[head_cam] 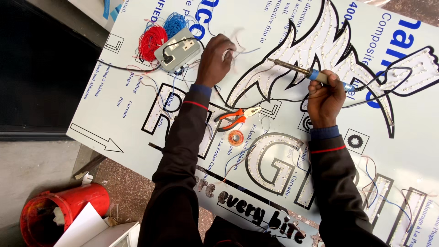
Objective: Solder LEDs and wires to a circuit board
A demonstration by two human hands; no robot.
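Dark sleeves fill the bottom of the head view, both arms stretched out over the white sign panel (137, 98). Right hand (325, 97) is clenched round the blue handle of a soldering iron (302, 71), tip laid across the bird-shaped cutout (320, 50) studded with small lights. Left hand (216, 57) pinches thin loose wires (238, 43) just beside the grey socket box (177, 49), with red and blue wire coils (157, 36) touching it. Orange-handled pliers (235, 116) and a solder reel (236, 137) lie between the arms. Risk as I judge it: that hot tip sits near the left fingers and the panel film, so a slip could burn skin or scorch the surface, and the trailing cord could snag
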